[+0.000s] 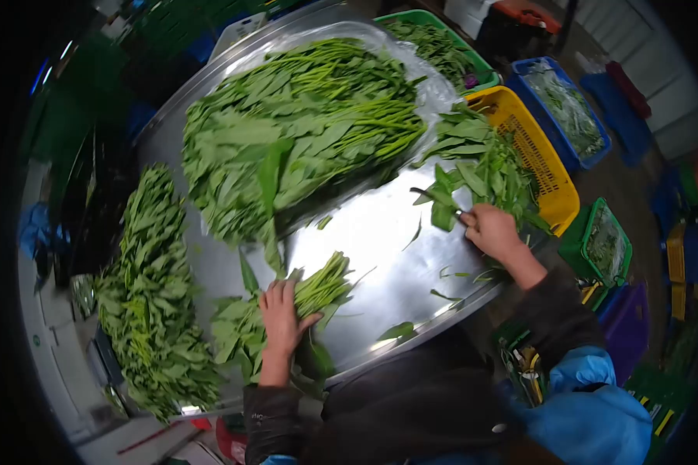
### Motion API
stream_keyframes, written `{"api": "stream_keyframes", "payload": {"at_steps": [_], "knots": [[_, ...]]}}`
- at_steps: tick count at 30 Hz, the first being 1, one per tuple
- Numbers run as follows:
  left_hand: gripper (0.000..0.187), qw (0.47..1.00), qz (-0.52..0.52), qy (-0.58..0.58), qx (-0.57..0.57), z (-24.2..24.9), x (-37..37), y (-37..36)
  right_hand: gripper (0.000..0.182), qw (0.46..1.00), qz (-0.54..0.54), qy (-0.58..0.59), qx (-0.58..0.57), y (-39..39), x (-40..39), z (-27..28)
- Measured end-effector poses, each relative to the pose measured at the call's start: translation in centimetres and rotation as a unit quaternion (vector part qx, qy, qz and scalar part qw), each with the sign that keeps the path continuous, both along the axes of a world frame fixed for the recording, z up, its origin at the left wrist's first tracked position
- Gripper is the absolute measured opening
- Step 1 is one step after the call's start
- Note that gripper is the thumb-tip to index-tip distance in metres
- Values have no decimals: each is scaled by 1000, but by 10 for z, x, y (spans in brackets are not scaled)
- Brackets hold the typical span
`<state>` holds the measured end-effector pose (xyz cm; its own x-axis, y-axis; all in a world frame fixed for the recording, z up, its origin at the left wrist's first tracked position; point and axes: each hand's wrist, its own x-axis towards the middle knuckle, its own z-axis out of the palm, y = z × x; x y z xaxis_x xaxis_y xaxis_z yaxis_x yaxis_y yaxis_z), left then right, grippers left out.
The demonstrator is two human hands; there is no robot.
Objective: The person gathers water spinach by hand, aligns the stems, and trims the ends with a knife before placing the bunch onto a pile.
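near the front edge of the shiny grey metal tabletop (357, 225), small bunch of long green leafy stems (322, 285), pale stem ends pointing inward and right, leaves to the left. left hand (281, 316) laid over it, thumb apart from fingers; can't tell if it's closed round the stems or just pressing. right hand (492, 232) wrapped tight on a slim dark knife-like tool (458, 214), tip among leaves of a loose green leafy heap (481, 159) by the perforated yellow plastic crate (564, 204). step looks like bunching and trimming greens; next move probably calls for even stem ends and the blade kept clear of the left fingers.

behind: big layered green pile (302, 132) on crinkled clear plastic sheeting (436, 93). far left: long mound of leafy greens (151, 294). leaf scraps (399, 332) along the near edge. past the tabletop, a blue plastic crate (603, 146) with more greens.

hard to read: handle hidden in the right fist, blade outline muddled with leaves, can't say if it's cutting. left palm side unseen. lens rim blacks out corners.
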<state>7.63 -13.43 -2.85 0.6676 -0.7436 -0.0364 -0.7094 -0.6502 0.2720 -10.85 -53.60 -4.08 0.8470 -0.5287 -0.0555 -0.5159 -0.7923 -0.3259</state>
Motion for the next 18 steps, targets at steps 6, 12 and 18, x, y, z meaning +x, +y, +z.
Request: {"api": "stream_keyframes", "payload": {"at_steps": [6,12,18], "knots": [[101,999,8,-31,-15,18,-7,-3,28,811,-230,-99,529,53,3,37],[84,998,5,-57,16,-22,-12,-18,24,764,-68,-171,619,151,17,22],[73,993,95,-63,-14,-23,14,-22,25,830,-23,-182,527,199,45,-9]]}}
